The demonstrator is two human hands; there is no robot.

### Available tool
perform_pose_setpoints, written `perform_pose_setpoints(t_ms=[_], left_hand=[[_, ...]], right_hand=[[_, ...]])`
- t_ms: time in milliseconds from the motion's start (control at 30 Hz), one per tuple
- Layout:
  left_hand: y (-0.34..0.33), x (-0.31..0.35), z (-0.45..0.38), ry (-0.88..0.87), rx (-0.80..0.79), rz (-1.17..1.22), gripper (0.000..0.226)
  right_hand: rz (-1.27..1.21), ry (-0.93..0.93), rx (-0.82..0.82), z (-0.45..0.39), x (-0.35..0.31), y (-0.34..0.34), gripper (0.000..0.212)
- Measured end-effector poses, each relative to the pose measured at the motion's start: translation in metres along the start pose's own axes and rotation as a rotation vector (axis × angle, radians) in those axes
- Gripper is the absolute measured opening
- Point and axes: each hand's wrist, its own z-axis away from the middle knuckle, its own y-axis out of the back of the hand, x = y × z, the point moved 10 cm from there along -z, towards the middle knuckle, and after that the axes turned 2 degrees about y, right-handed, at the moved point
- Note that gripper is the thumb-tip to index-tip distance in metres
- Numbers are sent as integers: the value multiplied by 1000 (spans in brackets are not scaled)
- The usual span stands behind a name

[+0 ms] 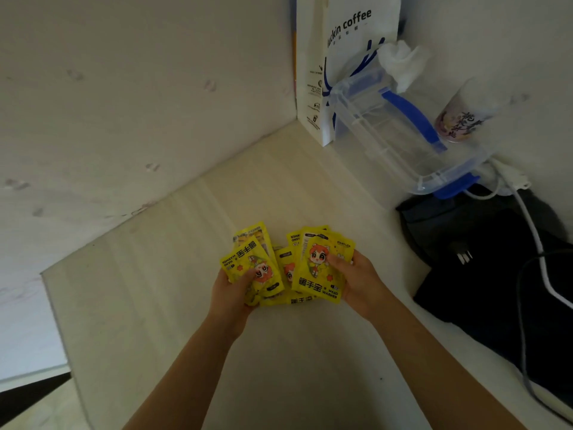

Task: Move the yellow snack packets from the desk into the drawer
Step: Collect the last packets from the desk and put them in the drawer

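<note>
Several yellow packets with a cartoon figure lie fanned over the middle of the pale desk (173,305). My left hand (231,293) grips the left bunch of yellow packets (248,259), thumb on top. My right hand (361,280) holds the right bunch of yellow packets (319,271), thumb pressed on the top packet. A few more packets (286,263) sit between the two bunches, partly covered. No drawer is in view.
A white paper coffee bag (341,57) stands in the back corner. Beside it lies a clear plastic box with blue clips (400,135), a crumpled tissue (403,60) and a printed cup (462,116). Dark cloth (496,274) with cables (533,231) covers the right side.
</note>
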Motion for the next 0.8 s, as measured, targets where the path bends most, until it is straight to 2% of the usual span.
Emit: perform_pose_setpoints(t_ms=[233, 500, 800], left_hand=[[13, -17, 53, 30, -73, 36, 29], [36, -20, 91, -36, -143, -60, 29], [113, -20, 118, -72, -257, -157, 31]], right_hand=[[-117, 24, 52, 66, 19, 18, 28], [-151, 122, 124, 125, 52, 17, 27], [-291, 258, 267, 197, 130, -16, 19]])
